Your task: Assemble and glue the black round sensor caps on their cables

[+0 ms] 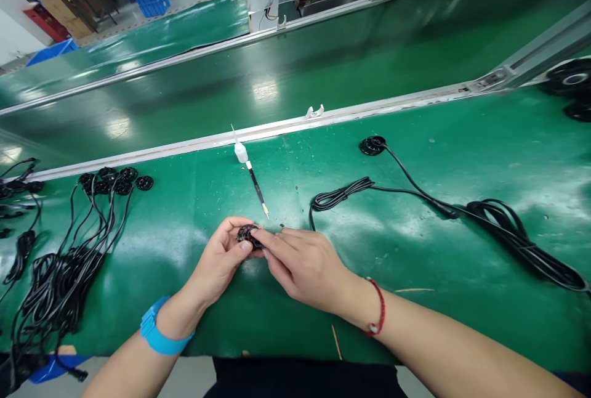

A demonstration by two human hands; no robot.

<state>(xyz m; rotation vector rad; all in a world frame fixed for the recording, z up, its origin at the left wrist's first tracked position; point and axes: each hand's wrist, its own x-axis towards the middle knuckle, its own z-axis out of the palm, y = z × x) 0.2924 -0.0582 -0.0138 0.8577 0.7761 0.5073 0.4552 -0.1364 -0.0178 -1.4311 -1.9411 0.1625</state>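
Observation:
Between finger and thumb, my left hand (225,256) grips a small black round cable end (247,235) with an open, spoked-looking face. My right hand (307,265) reaches over from the right, its index fingertip pressed onto that face and its other fingers curled against the edge. Part of the piece is covered by my fingers. From behind the right hand a black cable (341,193) runs to a coiled bundle. Just beyond my hands lies a thin black pen-like tool (257,184) with a pointed metal tip, beside a white squeeze bottle (241,151) with a needle nozzle.
Left on the green bench (286,170) lie several bundled black cables (64,281) with round ends. To the right are another round cable end (372,145) and a coiled cable (521,238). A metal rail (184,150) borders the far edge; a blue bin (58,368) sits below left.

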